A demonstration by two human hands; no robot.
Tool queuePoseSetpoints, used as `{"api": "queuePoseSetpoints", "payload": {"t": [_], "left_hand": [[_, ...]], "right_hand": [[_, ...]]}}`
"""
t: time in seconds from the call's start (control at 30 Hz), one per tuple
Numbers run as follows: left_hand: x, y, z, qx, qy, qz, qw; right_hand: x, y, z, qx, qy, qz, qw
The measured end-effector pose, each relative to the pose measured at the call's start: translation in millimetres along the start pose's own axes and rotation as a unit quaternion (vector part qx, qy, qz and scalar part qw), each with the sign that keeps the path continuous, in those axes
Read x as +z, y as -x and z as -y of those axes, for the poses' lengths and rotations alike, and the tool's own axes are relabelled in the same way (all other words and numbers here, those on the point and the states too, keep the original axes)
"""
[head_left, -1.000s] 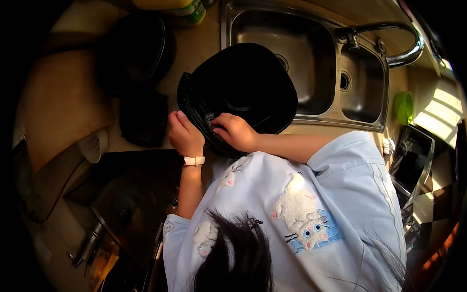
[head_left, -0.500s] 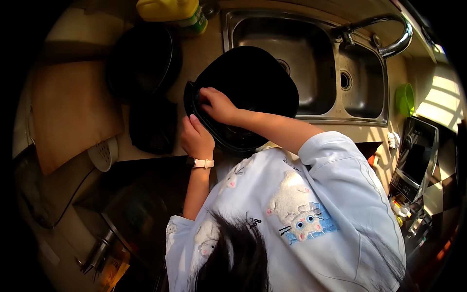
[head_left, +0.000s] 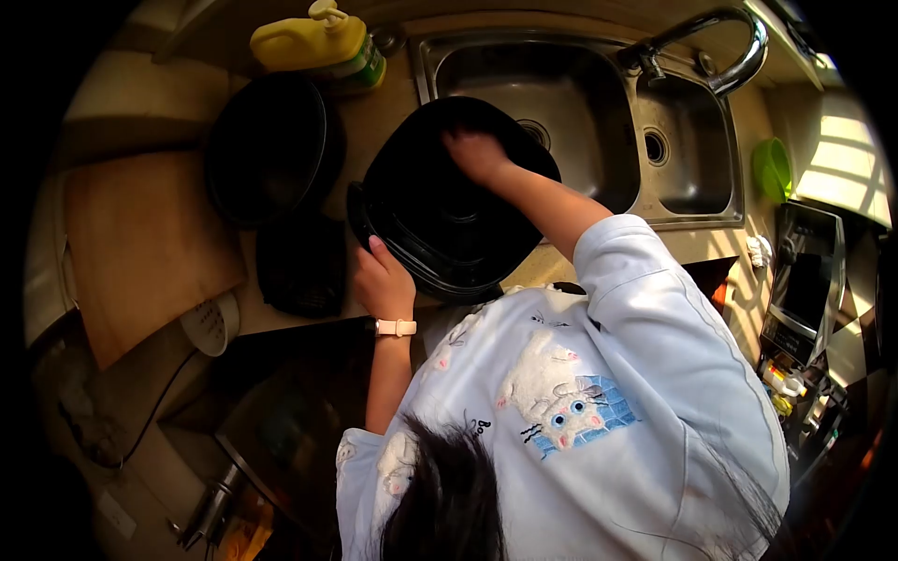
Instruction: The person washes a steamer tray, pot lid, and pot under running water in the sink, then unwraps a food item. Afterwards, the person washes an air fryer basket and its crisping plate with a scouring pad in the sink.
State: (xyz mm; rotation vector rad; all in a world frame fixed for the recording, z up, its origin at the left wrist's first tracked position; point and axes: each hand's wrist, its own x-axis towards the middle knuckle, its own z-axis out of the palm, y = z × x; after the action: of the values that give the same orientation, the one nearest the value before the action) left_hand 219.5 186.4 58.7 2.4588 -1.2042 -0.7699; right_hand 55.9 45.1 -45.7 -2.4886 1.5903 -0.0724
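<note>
A black, rounded-square air fryer drawer (head_left: 412, 159) is tilted at the near left edge of the sink, its inside facing up. My left hand (head_left: 383, 282) is closed on its left rim, thumb on top, with a pink-strapped watch on the wrist. Deep inside the drawer is my right hand (head_left: 475, 154), close to the far wall. Its fingers are blurred and dark, so whether they hold anything cannot be seen. Left of the drawer on the counter are a black round pot-like vessel (head_left: 271, 150) and a smaller black piece (head_left: 299, 266), its details lost in shadow.
A steel double sink (head_left: 608, 201) with a curved faucet (head_left: 748, 61) lies behind and right. A yellow pump bottle (head_left: 318, 47) stands at the back. A brown board (head_left: 150, 252) is at left, a green bowl (head_left: 772, 171) at right.
My right hand has moved from the drawer's left rim to its far inner wall. My left hand stays on the rim. The view has shifted slightly.
</note>
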Motion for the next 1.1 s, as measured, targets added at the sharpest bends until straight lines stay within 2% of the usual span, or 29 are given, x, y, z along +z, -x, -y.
{"api": "queuePoseSetpoints", "payload": {"t": [0.03, 0.1, 0.13, 0.2, 0.27, 0.33, 0.4, 0.43, 0.47, 0.5, 0.63, 0.67, 0.77, 0.83, 0.93, 1.0, 1.03, 1.07, 1.1], "left_hand": [[4, 0, 3, 0.032, -0.011, -0.039, 0.999], [8, -2, 2, 0.066, -0.016, -0.08, 0.994], [9, -2, 2, 0.071, -0.011, -0.089, 0.993], [8, -1, 1, 0.083, -0.006, -0.096, 0.992], [7, 0, 0, 0.087, -0.014, -0.098, 0.991], [7, 1, 2, 0.1, -0.004, -0.111, 0.989], [7, 0, 1, 0.111, 0.007, -0.124, 0.986], [5, 0, 0, 0.094, 0.005, -0.102, 0.99], [3, 1, 0, 0.075, 0.003, -0.08, 0.994], [3, 3, 0, 0.074, 0.004, -0.079, 0.994], [6, 2, -2, 0.083, -0.002, -0.099, 0.992], [6, 2, -1, 0.079, -0.015, -0.096, 0.992], [7, 2, 1, 0.084, -0.012, -0.097, 0.992], [8, 3, 1, 0.09, -0.006, -0.106, 0.99], [6, 4, -1, 0.089, -0.007, -0.108, 0.99], [6, 4, -2, 0.082, -0.013, -0.104, 0.991], [7, 4, -2, 0.077, -0.004, -0.105, 0.991], [7, 4, -1, 0.071, 0.005, -0.108, 0.992], [7, 5, -1, 0.066, 0.007, -0.108, 0.992]], "right_hand": [[5, 4, 7, 0.0, -0.002, 0.001, 1.0], [8, 13, 22, 0.077, -0.038, -0.067, 0.994], [4, 17, 25, -0.023, -0.018, -0.059, 0.998], [-2, 18, 36, -0.153, -0.063, 0.002, 0.986], [0, 22, 51, -0.213, -0.078, 0.053, 0.973], [-8, 18, 50, -0.236, -0.033, 0.026, 0.971], [-13, 4, 37, -0.158, 0.049, 0.012, 0.986], [-12, -4, 26, -0.102, 0.061, 0.045, 0.992], [-12, -10, 13, -0.043, 0.042, 0.112, 0.992], [-12, -3, 7, 0.014, 0.028, 0.131, 0.991], [-14, 38, 18, 0.194, 0.055, 0.155, 0.967], [-15, 45, 23, 0.225, 0.002, 0.148, 0.963], [-7, 59, 41, 0.216, 0.063, 0.095, 0.97], [-9, 60, 46, 0.192, 0.001, 0.088, 0.978], [-5, 70, 84, 0.135, -0.059, 0.197, 0.969], [-1, 79, 94, -0.085, -0.124, 0.167, 0.974], [-1, 81, 95, -0.144, -0.135, 0.183, 0.963], [-1, 77, 89, -0.148, -0.131, 0.183, 0.963], [-8, 72, 80, -0.203, -0.086, 0.17, 0.96]]}}
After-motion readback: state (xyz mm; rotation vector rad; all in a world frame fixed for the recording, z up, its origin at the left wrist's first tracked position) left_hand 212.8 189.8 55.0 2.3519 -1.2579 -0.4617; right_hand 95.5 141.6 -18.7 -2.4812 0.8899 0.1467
